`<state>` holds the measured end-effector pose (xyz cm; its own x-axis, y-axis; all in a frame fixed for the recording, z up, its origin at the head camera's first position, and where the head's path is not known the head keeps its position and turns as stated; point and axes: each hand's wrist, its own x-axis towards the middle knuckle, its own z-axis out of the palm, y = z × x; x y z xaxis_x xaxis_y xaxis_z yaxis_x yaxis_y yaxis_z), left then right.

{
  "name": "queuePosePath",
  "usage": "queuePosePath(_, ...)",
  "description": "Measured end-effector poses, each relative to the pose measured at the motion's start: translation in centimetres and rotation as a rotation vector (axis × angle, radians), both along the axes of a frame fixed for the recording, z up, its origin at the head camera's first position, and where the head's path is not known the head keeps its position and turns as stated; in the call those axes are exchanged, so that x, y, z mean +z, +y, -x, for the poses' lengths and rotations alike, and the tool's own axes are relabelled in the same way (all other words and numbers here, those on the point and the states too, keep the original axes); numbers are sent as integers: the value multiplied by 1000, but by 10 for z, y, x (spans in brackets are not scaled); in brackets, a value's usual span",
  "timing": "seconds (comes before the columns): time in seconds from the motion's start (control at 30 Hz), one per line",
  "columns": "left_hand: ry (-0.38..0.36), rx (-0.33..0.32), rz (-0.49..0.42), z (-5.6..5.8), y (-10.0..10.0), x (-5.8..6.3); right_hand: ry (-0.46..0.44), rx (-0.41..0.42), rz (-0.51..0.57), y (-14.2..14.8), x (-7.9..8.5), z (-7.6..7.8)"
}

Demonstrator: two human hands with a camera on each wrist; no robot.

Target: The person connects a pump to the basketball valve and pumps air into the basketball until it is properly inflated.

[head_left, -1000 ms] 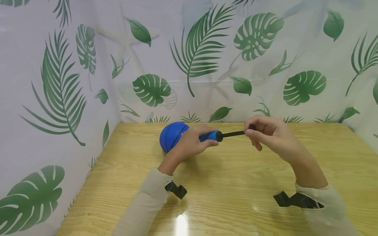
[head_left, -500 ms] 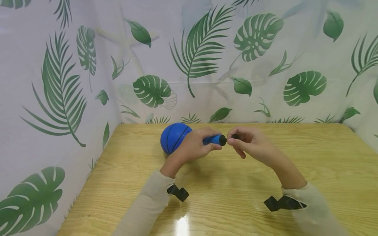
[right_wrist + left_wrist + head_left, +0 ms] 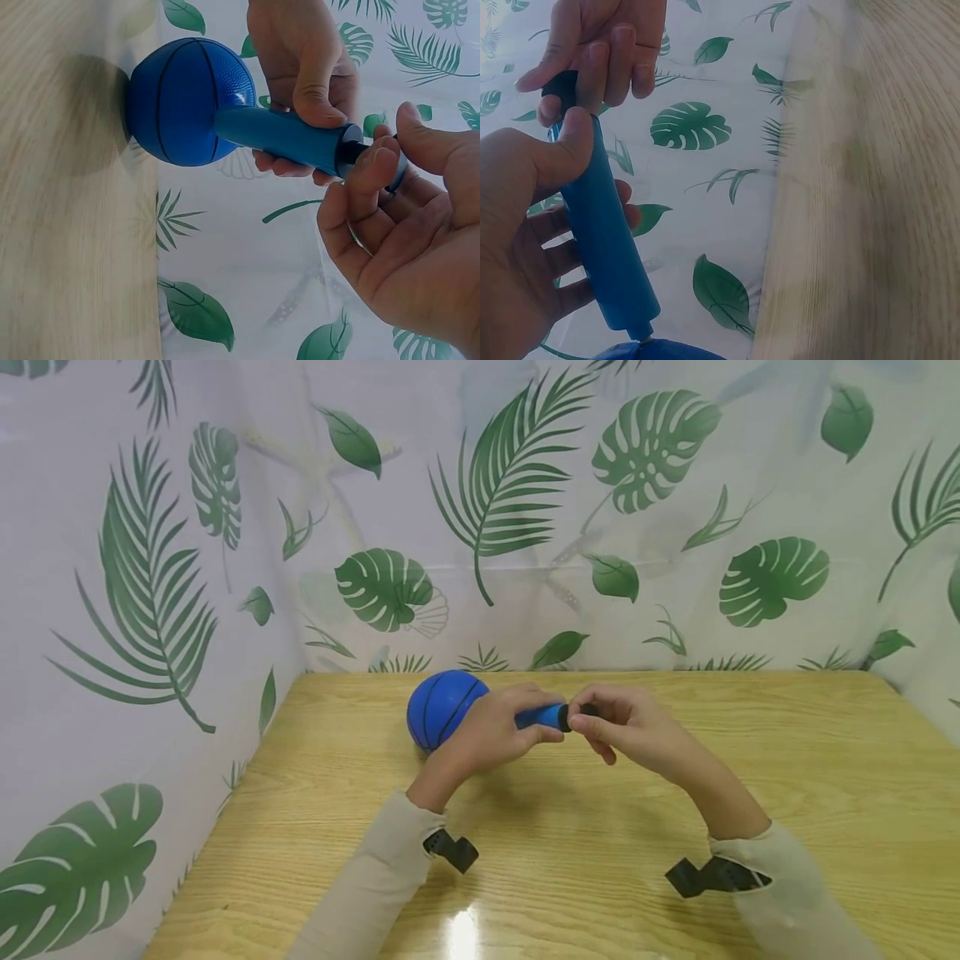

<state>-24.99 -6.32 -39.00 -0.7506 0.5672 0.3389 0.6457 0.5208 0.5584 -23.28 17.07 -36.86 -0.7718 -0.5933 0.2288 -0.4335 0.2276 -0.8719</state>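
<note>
A blue ball with black basketball-style lines point(image 3: 444, 708) sits on the table toward the back. The narrow end of a blue hand pump point(image 3: 607, 225) meets the ball's surface in the left wrist view. My left hand point(image 3: 495, 727) grips the pump's barrel, thumb along one side and fingers round the other. At the far end, the fingers and thumb of my right hand point(image 3: 633, 727) pinch the pump's black handle point(image 3: 399, 171). Only a short piece of the black rod point(image 3: 351, 152) shows between barrel and handle.
Everything is over a light wood-grain table point(image 3: 570, 860). White sheeting with green leaf prints point(image 3: 660, 527) rises behind the table and along its left side. Each wrist wears a small black camera, one on the left sleeve point(image 3: 452, 850), one on the right point(image 3: 716, 875).
My right hand has moved left with the handle, pushing the long exposed rod into the barrel. The left hand and ball have hardly shifted.
</note>
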Motion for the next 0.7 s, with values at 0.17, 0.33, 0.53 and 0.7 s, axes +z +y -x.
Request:
queuePosePath(0.17,-44,3,-22,3,-3,0,-20,-16,-13,3,7,-3)
queuePosePath(0.33,-45,48,-41,6,-10,3,41,-16,30,14,20,-9)
queuePosePath(0.53,-29,95,-68,9,-18,5,154,-7,145,29,37,-19)
queuePosePath(0.7,-23,102,-63,11,-19,5,150,-21,166,34,44,-23)
